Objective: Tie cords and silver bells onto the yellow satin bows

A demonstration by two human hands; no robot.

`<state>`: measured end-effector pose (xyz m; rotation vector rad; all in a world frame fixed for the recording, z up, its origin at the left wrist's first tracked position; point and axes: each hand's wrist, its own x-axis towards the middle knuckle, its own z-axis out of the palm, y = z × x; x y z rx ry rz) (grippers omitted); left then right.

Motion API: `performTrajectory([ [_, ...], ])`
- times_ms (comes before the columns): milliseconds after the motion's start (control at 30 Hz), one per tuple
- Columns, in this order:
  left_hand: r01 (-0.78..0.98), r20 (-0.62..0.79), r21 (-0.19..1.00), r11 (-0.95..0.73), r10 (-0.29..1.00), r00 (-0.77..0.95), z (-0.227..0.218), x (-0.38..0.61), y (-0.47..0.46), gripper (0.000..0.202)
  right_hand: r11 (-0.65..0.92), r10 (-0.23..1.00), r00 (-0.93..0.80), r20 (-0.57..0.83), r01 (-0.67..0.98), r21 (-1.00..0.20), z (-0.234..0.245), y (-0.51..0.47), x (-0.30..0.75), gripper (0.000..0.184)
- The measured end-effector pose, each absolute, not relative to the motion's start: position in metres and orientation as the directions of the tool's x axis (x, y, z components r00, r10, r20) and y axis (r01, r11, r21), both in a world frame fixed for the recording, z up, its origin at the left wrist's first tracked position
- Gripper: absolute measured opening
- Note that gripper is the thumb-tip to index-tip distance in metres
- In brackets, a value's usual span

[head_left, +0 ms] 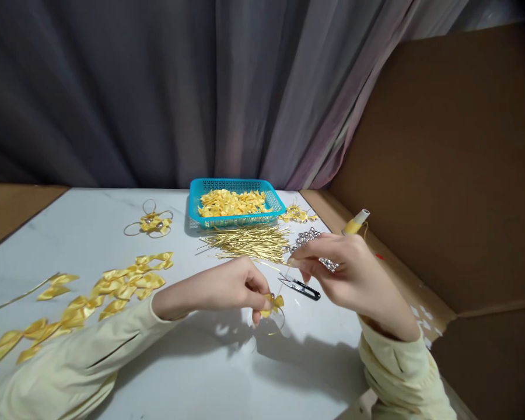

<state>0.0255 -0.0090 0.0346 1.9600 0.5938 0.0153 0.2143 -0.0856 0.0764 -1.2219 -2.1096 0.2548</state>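
My left hand pinches a small yellow ribbon bow just above the white table. A thin gold wire loop hangs from the bow. My right hand is to the right of it, its fingers pressed together in a pinch; what they grip is too fine to make out. Black thread snips lie on the table between the two hands.
A blue basket of yellow ribbon pieces stands at the back. In front of it lie a pile of gold wire ties and silver beads. Yellow bows spread across the left. A yellow thread spool and a cardboard wall are on the right.
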Motion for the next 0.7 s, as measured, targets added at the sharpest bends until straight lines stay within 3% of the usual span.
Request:
performTrajectory([
  [133, 0.407, -0.218, 0.817, -0.408, 0.435, 0.874, 0.044, 0.024, -0.011, 0.024, 0.391, 0.919, -0.266, 0.289, 0.553, -0.736, 0.087, -0.085, 0.227, 0.014],
  [300, 0.382, -0.158, 0.802, -0.460, 0.454, 0.877, 0.052, 0.022, -0.017, 0.025, 0.254, 0.928, -0.318, 0.193, 0.164, -0.953, 0.088, -0.080, 0.237, 0.006],
  [400, 0.384, -0.136, 0.787, -0.484, 0.471, 0.872, 0.055, 0.021, -0.019, 0.025, 0.177, 0.897, -0.411, 0.163, -0.004, -0.984, 0.082, -0.078, 0.241, 0.006],
  [533, 0.393, -0.147, 0.775, -0.495, 0.465, 0.873, 0.057, 0.020, -0.022, 0.024, 0.145, 0.807, -0.570, 0.155, -0.063, -0.987, 0.074, -0.084, 0.248, 0.032],
  [600, 0.397, -0.149, 0.771, -0.499, 0.464, 0.873, 0.058, 0.020, -0.023, 0.024, 0.173, 0.837, -0.520, 0.173, -0.048, -0.984, 0.071, -0.089, 0.248, 0.032],
  [700, 0.388, -0.133, 0.768, -0.509, 0.466, 0.875, 0.058, 0.020, -0.022, 0.024, 0.273, 0.931, -0.251, 0.265, -0.004, -0.962, 0.065, -0.099, 0.245, 0.013],
])
